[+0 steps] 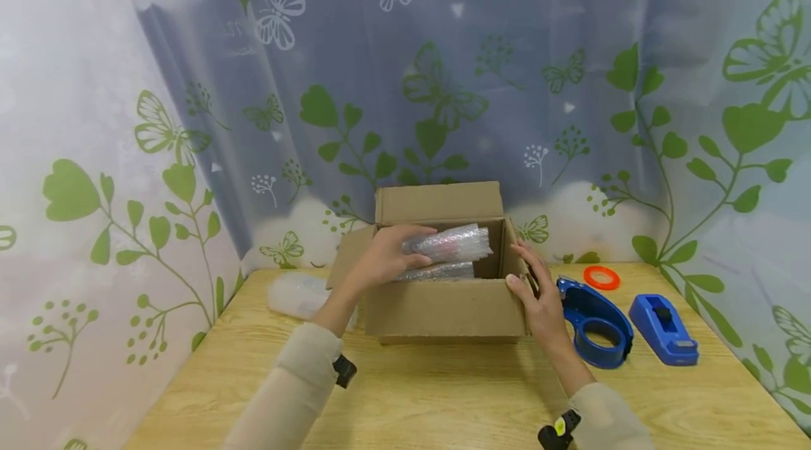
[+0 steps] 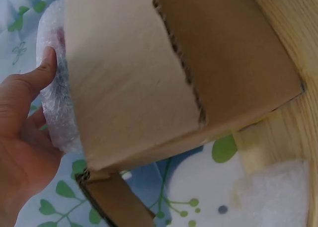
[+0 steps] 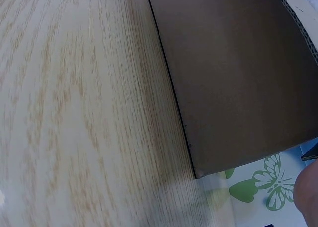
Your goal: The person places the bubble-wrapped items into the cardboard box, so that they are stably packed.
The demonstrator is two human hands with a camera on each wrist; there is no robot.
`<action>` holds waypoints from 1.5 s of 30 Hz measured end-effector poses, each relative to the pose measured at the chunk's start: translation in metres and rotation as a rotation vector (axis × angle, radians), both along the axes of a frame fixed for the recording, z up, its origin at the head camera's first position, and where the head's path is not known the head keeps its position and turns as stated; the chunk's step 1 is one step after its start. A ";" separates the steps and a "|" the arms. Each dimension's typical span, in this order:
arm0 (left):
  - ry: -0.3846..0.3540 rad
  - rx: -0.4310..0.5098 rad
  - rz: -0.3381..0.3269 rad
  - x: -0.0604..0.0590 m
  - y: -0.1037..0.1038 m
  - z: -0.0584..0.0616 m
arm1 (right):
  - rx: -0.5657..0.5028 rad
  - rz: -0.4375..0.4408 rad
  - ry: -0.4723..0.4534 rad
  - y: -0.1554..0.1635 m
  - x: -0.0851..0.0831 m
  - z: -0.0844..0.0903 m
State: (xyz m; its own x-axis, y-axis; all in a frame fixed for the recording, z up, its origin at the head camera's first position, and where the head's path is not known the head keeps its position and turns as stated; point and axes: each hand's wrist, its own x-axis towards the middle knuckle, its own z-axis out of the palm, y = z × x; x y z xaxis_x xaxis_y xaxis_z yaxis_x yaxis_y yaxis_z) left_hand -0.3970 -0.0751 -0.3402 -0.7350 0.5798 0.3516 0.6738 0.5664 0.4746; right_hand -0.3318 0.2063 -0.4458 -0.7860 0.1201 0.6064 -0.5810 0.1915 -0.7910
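Note:
An open cardboard box stands on the table with its flaps spread. My left hand grips a bubble-wrapped bundle, a hint of red showing through the wrap, at the box's opening. In the left wrist view the thumb lies along the near side of that bundle. Below it, inside the box, sits another bubble-wrapped piece. My right hand holds the box's right side, thumb at the near right corner and fingers along the right edge. Only a bit of that hand enters the right wrist view.
A roll of bubble wrap lies left of the box. To the right are a blue tape gun, a ring of orange-red tape and a blue tape dispenser. A patterned curtain hangs right behind the table.

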 end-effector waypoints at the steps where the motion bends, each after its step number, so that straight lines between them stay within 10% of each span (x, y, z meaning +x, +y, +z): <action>1: 0.002 -0.006 -0.008 0.000 0.002 -0.002 | -0.003 0.002 0.000 -0.001 0.003 0.003; 17: 0.003 -0.042 -0.023 -0.009 0.014 -0.016 | -0.012 -0.001 0.015 0.006 -0.015 -0.015; 27: 0.017 -0.065 -0.024 -0.011 0.015 -0.023 | -0.012 0.001 -0.001 -0.004 0.008 0.011; 45: 0.044 -0.008 0.001 -0.012 0.008 -0.020 | -0.013 0.005 0.012 0.009 -0.017 -0.017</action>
State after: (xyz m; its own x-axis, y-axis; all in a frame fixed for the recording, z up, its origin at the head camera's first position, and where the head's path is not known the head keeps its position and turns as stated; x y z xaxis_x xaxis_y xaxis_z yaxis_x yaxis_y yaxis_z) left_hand -0.4093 -0.0671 -0.3603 -0.7191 0.5822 0.3794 0.6938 0.5704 0.4398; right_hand -0.3489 0.2150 -0.4631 -0.7794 0.1244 0.6140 -0.5912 0.1782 -0.7866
